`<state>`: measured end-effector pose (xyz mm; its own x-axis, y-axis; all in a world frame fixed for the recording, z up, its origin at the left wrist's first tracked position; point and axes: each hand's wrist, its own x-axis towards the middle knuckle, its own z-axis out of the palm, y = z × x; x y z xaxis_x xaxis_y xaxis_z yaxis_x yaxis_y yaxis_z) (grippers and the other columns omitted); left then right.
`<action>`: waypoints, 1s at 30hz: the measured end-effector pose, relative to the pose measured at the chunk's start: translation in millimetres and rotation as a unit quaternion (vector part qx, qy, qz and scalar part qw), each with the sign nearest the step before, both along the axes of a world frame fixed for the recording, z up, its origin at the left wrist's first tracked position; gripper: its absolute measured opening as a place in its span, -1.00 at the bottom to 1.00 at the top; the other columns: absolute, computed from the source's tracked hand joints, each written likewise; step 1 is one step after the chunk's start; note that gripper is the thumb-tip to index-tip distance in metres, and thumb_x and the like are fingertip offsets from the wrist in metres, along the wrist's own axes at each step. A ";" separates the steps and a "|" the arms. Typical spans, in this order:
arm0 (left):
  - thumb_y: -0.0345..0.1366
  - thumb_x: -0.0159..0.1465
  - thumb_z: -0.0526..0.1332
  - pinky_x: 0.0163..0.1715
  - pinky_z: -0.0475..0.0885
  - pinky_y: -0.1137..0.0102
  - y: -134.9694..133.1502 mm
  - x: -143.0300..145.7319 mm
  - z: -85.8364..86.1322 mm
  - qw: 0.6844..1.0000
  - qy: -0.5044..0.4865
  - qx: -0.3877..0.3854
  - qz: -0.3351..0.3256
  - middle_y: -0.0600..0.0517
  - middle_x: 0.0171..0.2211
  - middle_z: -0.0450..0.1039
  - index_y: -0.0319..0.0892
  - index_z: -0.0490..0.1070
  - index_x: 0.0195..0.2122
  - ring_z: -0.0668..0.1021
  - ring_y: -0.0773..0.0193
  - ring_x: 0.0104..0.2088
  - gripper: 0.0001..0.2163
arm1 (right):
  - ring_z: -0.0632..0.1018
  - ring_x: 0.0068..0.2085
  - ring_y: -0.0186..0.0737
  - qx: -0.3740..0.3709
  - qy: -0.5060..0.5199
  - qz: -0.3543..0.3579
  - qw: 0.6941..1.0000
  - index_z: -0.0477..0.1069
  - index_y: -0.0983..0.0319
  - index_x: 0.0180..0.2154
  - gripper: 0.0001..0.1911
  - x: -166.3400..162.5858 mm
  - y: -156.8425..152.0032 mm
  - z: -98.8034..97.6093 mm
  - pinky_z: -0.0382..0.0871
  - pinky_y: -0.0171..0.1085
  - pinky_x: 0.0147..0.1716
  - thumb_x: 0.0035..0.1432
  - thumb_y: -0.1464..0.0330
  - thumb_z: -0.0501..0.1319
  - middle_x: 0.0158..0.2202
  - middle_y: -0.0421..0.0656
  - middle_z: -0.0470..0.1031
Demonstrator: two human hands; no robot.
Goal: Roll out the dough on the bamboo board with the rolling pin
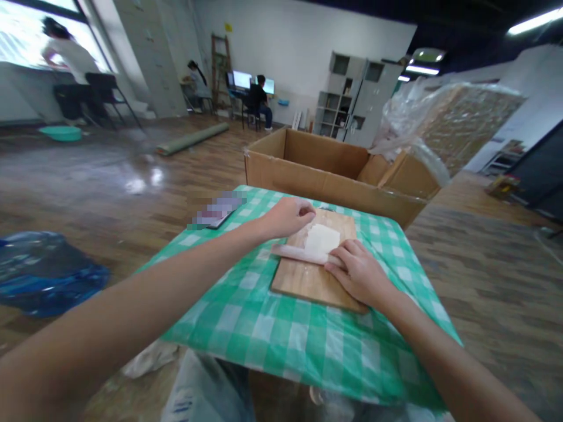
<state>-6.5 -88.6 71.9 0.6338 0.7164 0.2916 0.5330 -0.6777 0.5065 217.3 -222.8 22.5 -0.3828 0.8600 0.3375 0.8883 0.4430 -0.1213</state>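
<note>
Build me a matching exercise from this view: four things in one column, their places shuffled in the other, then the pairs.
Things:
1 partly rolled white soft sheet
2 rectangular wooden board
3 open brown cardboard box
4 blue translucent plastic bag

Places:
A on the floor, left
B past the far edge of the green-and-white checked cloth
C on the board, touched by left hand and right hand
D on that cloth

Pairs: 1-C; 2-D; 3-B; 4-A
</note>
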 end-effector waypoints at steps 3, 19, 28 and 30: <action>-0.18 0.28 0.23 -0.21 0.40 0.38 27.2 17.2 -4.3 0.998 0.043 -0.043 -0.009 -0.08 -0.18 0.66 -0.23 0.61 -0.17 0.62 0.12 -0.18 -0.74 | 0.51 -0.05 0.03 -0.016 0.011 0.020 1.000 0.45 0.21 -0.14 -0.86 -2.1 1.2 -1.1 0.45 -0.01 -0.02 0.42 0.27 0.19 -0.12 0.01 0.53; 0.02 -0.23 0.56 -0.43 0.26 0.41 58.9 54.6 -29.7 0.974 0.169 -0.145 -0.035 0.06 -0.36 0.51 -0.15 0.49 -0.30 0.52 0.18 -0.32 -0.46 | 0.48 -0.35 -0.13 0.003 0.142 -0.202 0.969 0.40 0.17 -0.27 -0.67 107.7 11.7 -2.6 0.23 -0.21 -0.37 0.39 0.07 0.12 -0.36 -0.13 0.49; -0.09 0.17 0.38 -0.53 0.36 0.46 7.9 34.0 -36.7 0.953 -0.096 -0.285 -0.049 -0.01 -0.34 0.55 -0.21 0.51 -0.20 0.54 0.27 -0.43 -0.69 | 0.55 -0.36 -0.07 -0.040 0.087 -0.377 0.921 0.45 0.23 -0.20 -0.70 119.9 21.1 -27.9 0.18 -0.23 -0.44 0.41 0.18 0.07 -0.37 -0.02 0.57; -0.01 0.24 0.33 -0.56 0.36 0.45 0.5 24.1 -42.7 0.929 -0.168 -0.324 -0.057 -0.01 -0.38 0.53 -0.23 0.53 -0.18 0.52 0.29 -0.47 -0.65 | 0.55 -0.37 -0.06 -0.037 0.070 -0.367 0.927 0.48 0.23 -0.19 -0.68 119.1 19.8 -29.6 0.18 -0.23 -0.45 0.41 0.17 0.08 -0.38 -0.02 0.58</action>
